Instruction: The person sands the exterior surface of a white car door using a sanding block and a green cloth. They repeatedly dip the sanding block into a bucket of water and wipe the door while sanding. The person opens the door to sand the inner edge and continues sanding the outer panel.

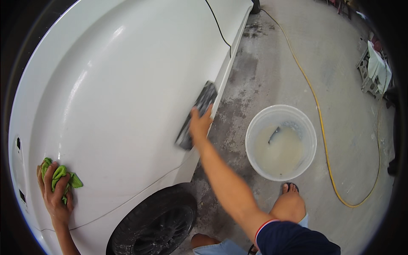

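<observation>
A white car body panel fills the left of the view. My left hand grips a crumpled green cloth against the panel at lower left. Near the panel's right edge, my right hand grips a long dark block, smeared pale and slightly blurred, lying along the panel surface. A thin dark cord hangs over the upper panel. The car's black wheel sits below, at the bottom of the view.
A white bucket of cloudy liquid with a dark object inside stands on the concrete floor beside my sandalled foot. A yellow hose or cord loops across the floor. At the far right, pale cloth lies on a grey stand.
</observation>
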`<state>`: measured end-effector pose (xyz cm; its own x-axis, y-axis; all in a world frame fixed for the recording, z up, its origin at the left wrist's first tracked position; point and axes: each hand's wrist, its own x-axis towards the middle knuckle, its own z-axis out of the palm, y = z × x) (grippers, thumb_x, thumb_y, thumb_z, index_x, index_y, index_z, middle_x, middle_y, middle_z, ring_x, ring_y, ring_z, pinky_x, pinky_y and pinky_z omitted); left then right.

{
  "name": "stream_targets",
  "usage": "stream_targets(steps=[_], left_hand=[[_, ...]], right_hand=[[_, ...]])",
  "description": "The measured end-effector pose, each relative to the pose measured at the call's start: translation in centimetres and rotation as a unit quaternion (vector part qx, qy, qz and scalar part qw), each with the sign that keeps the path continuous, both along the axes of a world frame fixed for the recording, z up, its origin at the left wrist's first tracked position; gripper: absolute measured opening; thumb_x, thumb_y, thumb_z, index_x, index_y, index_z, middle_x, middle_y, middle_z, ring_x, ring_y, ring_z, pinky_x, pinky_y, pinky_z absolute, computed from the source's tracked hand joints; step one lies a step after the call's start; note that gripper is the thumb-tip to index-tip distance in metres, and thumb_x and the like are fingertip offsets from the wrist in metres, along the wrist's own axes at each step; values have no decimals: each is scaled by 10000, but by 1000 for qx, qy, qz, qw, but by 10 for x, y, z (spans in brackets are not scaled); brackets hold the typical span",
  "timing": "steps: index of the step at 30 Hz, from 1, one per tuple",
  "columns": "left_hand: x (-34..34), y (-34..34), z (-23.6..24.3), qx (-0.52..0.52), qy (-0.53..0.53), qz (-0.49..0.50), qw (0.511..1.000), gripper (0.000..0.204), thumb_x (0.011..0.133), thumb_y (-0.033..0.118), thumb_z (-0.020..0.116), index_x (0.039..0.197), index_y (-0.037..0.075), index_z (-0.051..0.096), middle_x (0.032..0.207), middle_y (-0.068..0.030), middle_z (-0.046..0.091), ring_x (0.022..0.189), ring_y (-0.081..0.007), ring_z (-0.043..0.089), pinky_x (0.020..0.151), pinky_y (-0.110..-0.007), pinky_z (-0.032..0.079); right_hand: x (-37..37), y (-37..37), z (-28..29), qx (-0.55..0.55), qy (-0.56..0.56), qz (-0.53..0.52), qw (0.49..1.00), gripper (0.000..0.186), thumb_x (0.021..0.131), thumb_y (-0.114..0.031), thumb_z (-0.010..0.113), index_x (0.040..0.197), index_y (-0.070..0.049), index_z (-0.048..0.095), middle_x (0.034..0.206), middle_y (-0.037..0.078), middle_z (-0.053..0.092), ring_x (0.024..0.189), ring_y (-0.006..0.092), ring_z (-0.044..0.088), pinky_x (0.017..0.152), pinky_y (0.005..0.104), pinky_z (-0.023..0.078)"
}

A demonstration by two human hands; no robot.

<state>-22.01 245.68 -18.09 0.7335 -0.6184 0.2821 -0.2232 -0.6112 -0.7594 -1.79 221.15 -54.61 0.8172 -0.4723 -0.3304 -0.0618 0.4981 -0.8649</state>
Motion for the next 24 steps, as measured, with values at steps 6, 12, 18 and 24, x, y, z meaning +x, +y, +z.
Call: stream_targets(steps=[6,12,18,24], left_hand=[[45,-37,-23,-36,-1,-51,998,215,758,35,808,923,43,670,1185,-147,619,1215,-450,528,988,-560,464],[173,-145,-65,20,-3,-155,988,239,805,89,754,1037,138,717,1103,-39,638,1061,-321,567,921,-455,480],[202,-194,-82,33,65,-148,986,238,867,219,754,1100,178,735,1277,-8,606,1287,-307,502,1110,-471,389],[130,-96,14,-2,5,-93,996,253,860,155,759,1112,138,746,1349,-72,605,1338,-372,489,1162,-516,349]], right_hand=[[-29,36,6,-80,-63,17,995,871,996,-356,626,1641,-64,118,1477,345,290,1406,488,325,1186,509,300],[-28,31,19,-58,-31,9,998,857,998,-367,632,1640,-56,158,1480,329,349,1394,475,360,1184,506,305],[-15,19,18,-54,8,-40,998,825,982,-371,644,1638,-110,216,1382,298,439,1302,452,437,1102,520,377],[-53,68,33,-104,-71,-34,991,839,988,-343,644,1625,-21,204,1456,311,426,1330,459,420,1131,545,334]])
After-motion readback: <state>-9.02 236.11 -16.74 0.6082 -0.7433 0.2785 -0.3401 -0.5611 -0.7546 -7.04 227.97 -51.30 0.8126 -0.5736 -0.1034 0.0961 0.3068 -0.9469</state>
